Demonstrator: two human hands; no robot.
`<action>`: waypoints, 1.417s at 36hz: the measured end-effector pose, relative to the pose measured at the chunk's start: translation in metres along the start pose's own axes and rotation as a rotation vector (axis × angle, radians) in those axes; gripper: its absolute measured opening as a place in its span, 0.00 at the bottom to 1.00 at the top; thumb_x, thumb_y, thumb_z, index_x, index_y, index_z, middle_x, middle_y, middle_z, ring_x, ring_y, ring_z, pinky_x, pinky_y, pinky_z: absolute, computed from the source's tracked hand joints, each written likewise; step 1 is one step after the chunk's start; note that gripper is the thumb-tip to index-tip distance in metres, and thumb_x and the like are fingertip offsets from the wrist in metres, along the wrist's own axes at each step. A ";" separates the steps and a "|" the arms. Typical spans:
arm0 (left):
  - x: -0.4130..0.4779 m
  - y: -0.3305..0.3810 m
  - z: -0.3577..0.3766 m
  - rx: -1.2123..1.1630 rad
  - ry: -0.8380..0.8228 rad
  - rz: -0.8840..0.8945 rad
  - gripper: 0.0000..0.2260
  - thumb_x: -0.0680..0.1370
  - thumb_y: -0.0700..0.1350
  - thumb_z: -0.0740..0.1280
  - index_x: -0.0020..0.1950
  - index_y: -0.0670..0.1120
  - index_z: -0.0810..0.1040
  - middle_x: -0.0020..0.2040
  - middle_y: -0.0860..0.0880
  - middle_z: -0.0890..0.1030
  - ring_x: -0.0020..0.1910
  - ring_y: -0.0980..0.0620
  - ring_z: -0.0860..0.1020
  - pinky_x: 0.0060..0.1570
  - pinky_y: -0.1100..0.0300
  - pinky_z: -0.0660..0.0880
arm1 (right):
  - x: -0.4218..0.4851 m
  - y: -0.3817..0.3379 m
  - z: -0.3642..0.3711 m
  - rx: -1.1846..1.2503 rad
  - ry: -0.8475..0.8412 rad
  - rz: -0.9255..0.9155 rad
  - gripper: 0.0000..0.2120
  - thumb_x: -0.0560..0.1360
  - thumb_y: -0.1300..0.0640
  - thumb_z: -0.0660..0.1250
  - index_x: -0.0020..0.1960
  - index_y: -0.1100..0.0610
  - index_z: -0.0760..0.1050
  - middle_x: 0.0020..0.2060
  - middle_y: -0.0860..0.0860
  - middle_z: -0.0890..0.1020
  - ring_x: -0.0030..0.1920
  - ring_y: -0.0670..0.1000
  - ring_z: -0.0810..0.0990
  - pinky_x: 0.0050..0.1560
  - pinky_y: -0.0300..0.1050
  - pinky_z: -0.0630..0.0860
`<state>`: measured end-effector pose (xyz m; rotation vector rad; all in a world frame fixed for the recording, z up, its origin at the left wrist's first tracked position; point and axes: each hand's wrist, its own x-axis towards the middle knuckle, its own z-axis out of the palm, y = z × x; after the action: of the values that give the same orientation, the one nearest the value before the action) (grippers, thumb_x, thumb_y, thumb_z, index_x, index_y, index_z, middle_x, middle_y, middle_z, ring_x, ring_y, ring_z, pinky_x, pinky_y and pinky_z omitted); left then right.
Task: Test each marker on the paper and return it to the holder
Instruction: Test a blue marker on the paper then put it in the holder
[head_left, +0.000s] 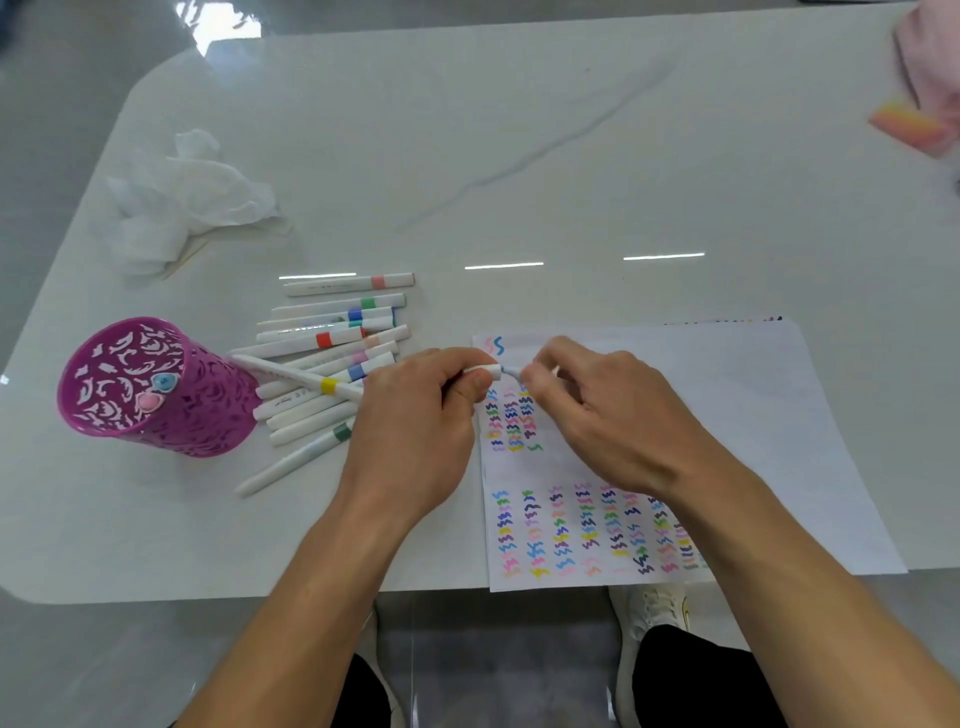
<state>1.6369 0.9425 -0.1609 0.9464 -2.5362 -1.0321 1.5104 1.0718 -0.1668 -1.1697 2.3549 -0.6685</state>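
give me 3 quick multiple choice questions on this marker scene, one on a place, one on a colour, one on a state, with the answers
1. Where do the loose markers lie?
A. Between the holder and the paper
B. On top of the paper
C. Inside the holder

2. What colour is the holder?
A. Green
B. Black
C. Purple

3. Who grips the held marker?
A. The left hand only
B. Both hands, one at each end
C. The right hand only

Answers:
1 A: the pile sits beside the holder, left of the paper.
2 C: its cut-out wall is purple.
3 B: the left hand grips the barrel and the right hand pinches the tip end.
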 end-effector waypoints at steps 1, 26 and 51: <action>0.001 0.000 0.000 0.009 0.014 -0.006 0.09 0.81 0.48 0.66 0.59 0.51 0.83 0.46 0.56 0.83 0.43 0.58 0.80 0.45 0.69 0.73 | 0.000 0.001 0.000 0.049 -0.003 0.002 0.10 0.84 0.47 0.55 0.53 0.48 0.72 0.30 0.46 0.75 0.32 0.48 0.74 0.35 0.49 0.66; 0.003 -0.010 0.010 0.343 -0.096 0.211 0.11 0.80 0.51 0.68 0.60 0.53 0.83 0.53 0.56 0.84 0.54 0.55 0.76 0.52 0.58 0.74 | 0.016 0.011 0.000 0.862 0.082 0.073 0.18 0.79 0.76 0.62 0.61 0.59 0.81 0.51 0.55 0.88 0.51 0.53 0.88 0.57 0.47 0.84; 0.007 -0.011 0.019 0.330 -0.099 0.226 0.10 0.79 0.50 0.68 0.59 0.53 0.84 0.54 0.57 0.78 0.53 0.55 0.73 0.49 0.59 0.75 | 0.020 0.018 0.022 0.860 0.301 0.148 0.06 0.78 0.65 0.71 0.47 0.64 0.74 0.36 0.59 0.87 0.36 0.57 0.87 0.38 0.47 0.83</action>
<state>1.6283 0.9420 -0.1818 0.6728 -2.8725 -0.6219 1.5006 1.0596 -0.1984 -0.5245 1.9525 -1.6628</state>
